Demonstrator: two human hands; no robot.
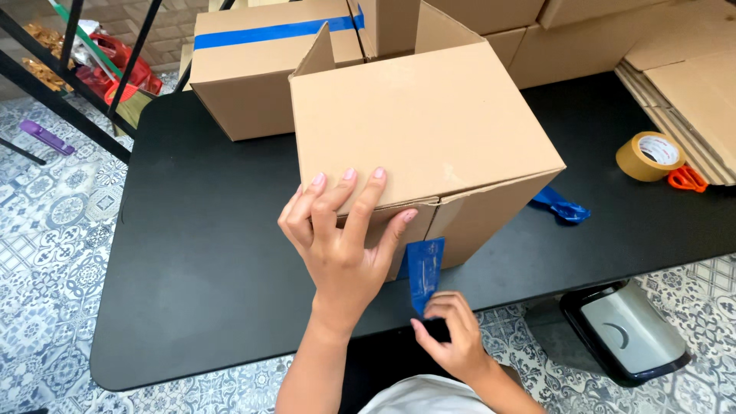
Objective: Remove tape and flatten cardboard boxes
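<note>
Left hand (341, 241) lies open, steadying the light, stiff box (425, 146); right hand (452, 330) pinches the thin, sticky tape (424, 264) by its loose end.

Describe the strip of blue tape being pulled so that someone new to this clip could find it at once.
Start at the black table and find the tilted cardboard box at its near edge. From the box's lower front face a short blue tape strip hangs down, pinched by the right hand while the left hand braces the box. The crumpled blue tape scrap lies loose, farther right.

Brown cardboard box (418, 130) tipped on black table – blue tape strip (424, 272) hanging off its seam.
</note>
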